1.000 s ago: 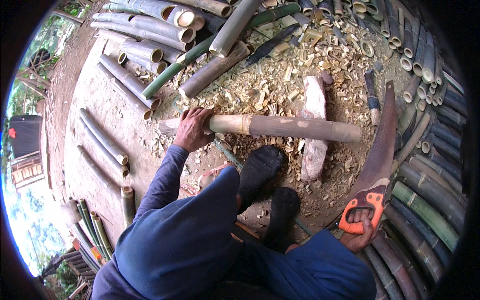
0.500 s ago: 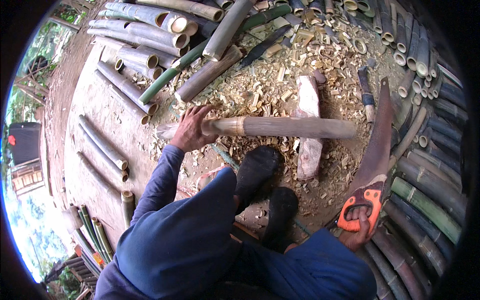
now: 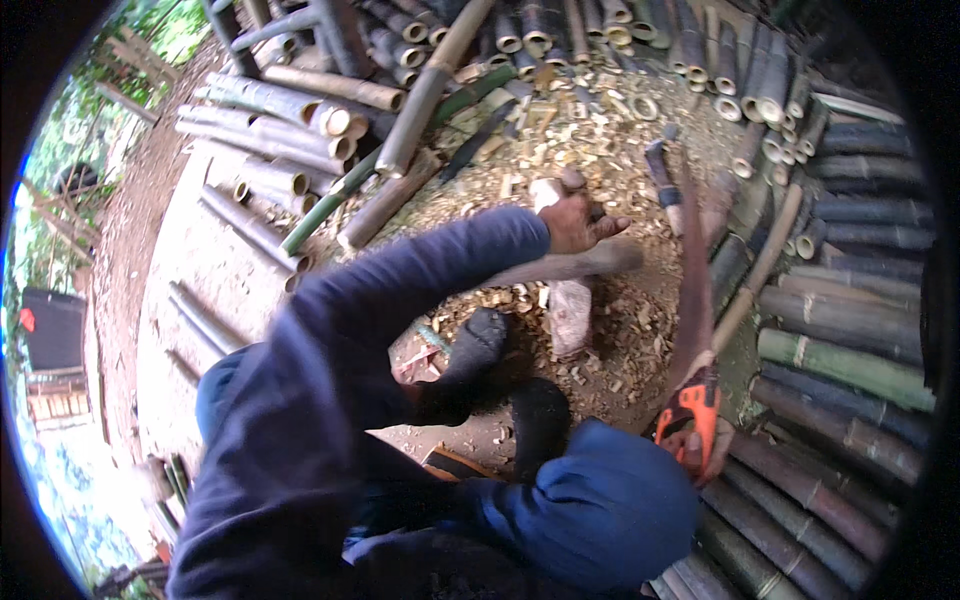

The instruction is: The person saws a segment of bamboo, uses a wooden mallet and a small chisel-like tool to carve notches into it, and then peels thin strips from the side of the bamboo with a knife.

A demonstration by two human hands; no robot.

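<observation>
My left hand [image 3: 580,222] reaches far forward, slightly blurred, fingers stretched out and holding nothing that I can see. It is just above a grey bamboo pole [image 3: 570,266], near that pole's right end. The pole lies across a pale, rough wooden block [image 3: 571,318], and my left forearm hides its left part. At the lower right, my right hand [image 3: 692,448] is closed round the orange handle of a hand saw [image 3: 694,270]. The saw's brown blade points up and away from me, to the right of the pole's end.
Wood chips [image 3: 590,120] litter the ground. Cut bamboo poles [image 3: 270,125] are piled at the far left, and more bamboo [image 3: 850,365] is stacked along the right. A dark-handled tool [image 3: 662,175] lies beyond the blade. My black-covered feet [image 3: 483,340] are beside the block.
My left hand has let go of the pole's left part and swung right to its other end. The saw has turned more upright in my right hand. The view has shifted too.
</observation>
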